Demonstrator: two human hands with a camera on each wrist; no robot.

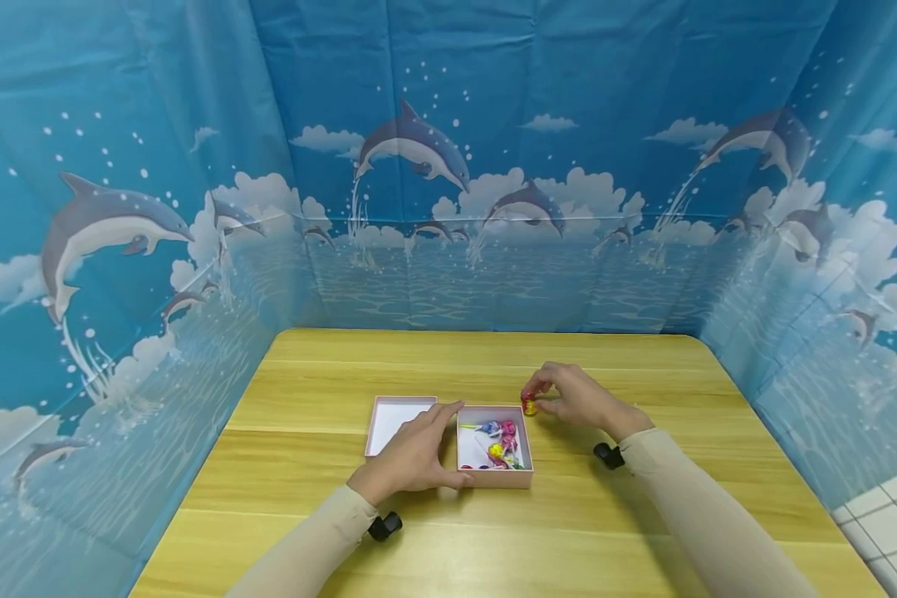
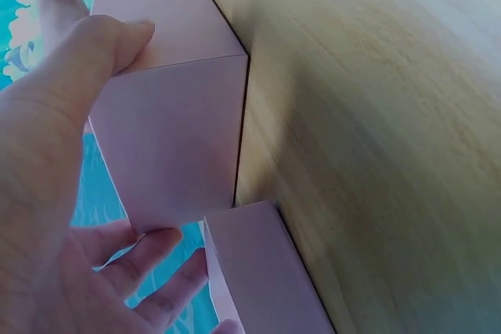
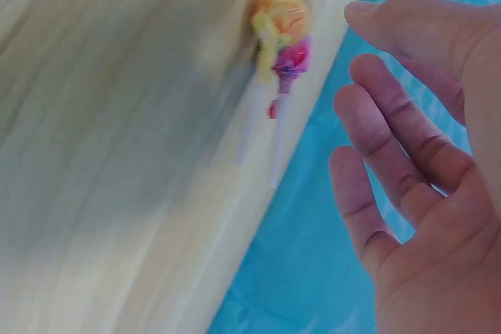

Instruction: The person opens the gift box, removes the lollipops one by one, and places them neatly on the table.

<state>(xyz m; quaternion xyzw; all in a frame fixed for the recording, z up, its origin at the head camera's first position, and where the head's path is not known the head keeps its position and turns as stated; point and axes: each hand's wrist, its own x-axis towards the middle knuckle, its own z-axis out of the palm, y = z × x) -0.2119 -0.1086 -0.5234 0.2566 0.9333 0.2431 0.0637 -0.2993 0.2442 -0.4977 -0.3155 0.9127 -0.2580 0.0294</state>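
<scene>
L hand (image 1: 413, 455) at lower centre of the head frame, gripping the open square box, pale pink card w/ white inside (image 1: 497, 479), by its L end: thumb on the near wall, fingertips round the far L corner. L wrist view agrees: thumb on the upper wall, fingers at the opposite edge, lower L of frame.

R hand (image 1: 579, 400) just R of centre, fingers loosely bent and spread, nothing gripped. Closest to it: two wrapped lollipops, one yellow-orange, one magenta, w/ thin pale sticks (image 3: 283, 19), on the table, upper middle of the R wrist frame, bit blurred; a gap shows betw. them and the fingertips there. In the head frame they're a small red/yellow spot by the fingertips, just off the box's far R corner.

In the box: a loose pile of mixed wrapped lollipops, blue, pink, yellow etc. (image 1: 497, 450), mostly toward the R side; exact no. can't be told.

Shallow matching lid, pink rim, white inside up (image 1: 398, 413), L of the box, partly behind the L hand.

All on a yellow wood-grain table (image 1: 538, 531), lower half of frame. Blue dolphin-print curtain (image 1: 448, 75) fills the upper part; white floor tiles (image 1: 895, 525) at lower R. Beige sleeves (image 1: 706, 515), black wrist devices (image 1: 385, 526) under both.
</scene>
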